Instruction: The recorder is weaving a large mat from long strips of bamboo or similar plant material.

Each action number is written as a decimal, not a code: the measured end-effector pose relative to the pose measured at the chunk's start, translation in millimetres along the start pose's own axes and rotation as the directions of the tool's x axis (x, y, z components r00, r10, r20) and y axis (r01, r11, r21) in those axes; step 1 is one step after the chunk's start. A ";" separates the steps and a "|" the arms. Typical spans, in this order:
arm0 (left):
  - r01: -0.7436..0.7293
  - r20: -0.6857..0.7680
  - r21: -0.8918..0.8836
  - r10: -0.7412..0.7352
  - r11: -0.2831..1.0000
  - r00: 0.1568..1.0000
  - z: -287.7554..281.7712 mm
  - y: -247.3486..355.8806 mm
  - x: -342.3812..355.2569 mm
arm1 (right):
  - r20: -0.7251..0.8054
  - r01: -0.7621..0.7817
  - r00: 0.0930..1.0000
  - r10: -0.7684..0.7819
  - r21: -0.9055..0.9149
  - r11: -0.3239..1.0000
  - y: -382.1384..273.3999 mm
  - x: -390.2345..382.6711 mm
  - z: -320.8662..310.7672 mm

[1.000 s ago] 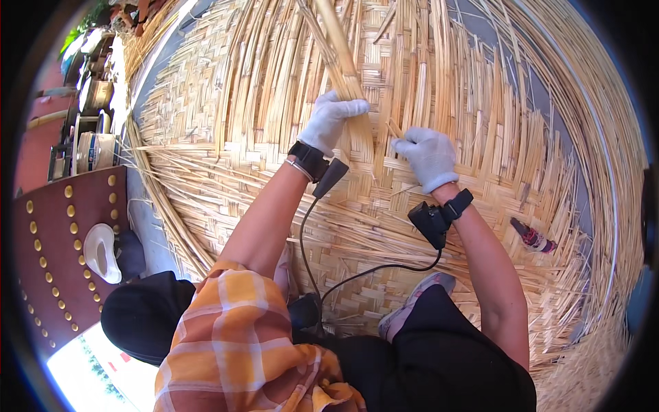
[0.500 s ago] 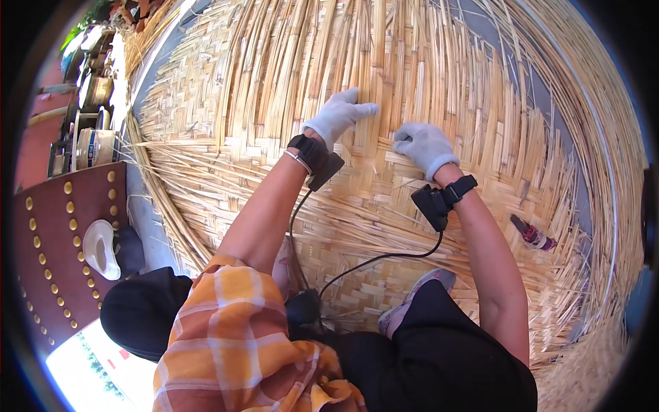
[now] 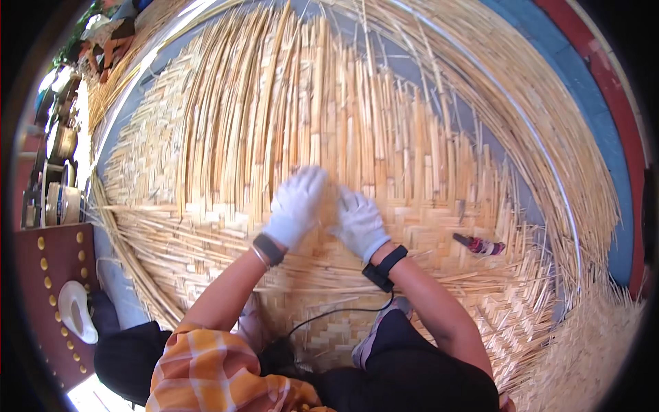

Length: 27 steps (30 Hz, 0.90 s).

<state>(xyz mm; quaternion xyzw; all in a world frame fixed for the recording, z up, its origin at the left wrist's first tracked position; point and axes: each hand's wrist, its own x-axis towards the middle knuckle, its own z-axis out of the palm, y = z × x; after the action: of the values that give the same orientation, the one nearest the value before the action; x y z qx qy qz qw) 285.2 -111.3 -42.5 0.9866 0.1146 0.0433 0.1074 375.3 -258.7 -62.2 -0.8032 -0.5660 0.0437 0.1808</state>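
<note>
Left hand [image 3: 296, 207]: white-gloved, blurred, knuckles up, low over the woven split-cane mat [image 3: 419, 214]; whether it grasps anything, one cannot tell.
Right hand [image 3: 360, 224]: also gloved, just beside the left; its grip cannot be told either.
Mat: spread beneath both hands.
Cane strips [image 3: 268, 117]: lengthwise, beyond the hands.
Wrapped-handle tool [image 3: 484, 245]: on the weave, rightward.

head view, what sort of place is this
Probably a weaving workspace in a yard or courtyard, though the wider setting is hard to tell: a partly woven split-reed mat covers much of the ground, loose reeds lie beyond it, and a gold-studded maroon panel resembles a gate.
</note>
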 end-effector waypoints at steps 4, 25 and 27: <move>-0.167 0.080 0.077 0.161 0.983 0.984 20.7 27.8 -27.9 | -0.172 -0.026 0.984 0.035 0.056 0.998 21.0 -47.1 -40.1; -0.020 0.249 0.049 0.007 0.999 0.968 7.2 39.8 11.5 | -0.070 -0.395 0.915 0.397 -0.340 0.853 143.9 -199.4 -110.9; -0.018 0.359 -0.004 0.018 1.000 0.933 -9.3 40.6 10.5 | -0.088 -0.342 0.940 0.330 -0.235 0.910 143.0 -194.3 -114.0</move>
<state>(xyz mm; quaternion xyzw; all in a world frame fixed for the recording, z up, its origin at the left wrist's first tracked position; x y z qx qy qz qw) 303.2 -145.5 -23.8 0.9789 0.0841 -0.1368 0.1264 465.3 -507.9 -30.8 -0.9055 -0.4161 -0.0149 0.0823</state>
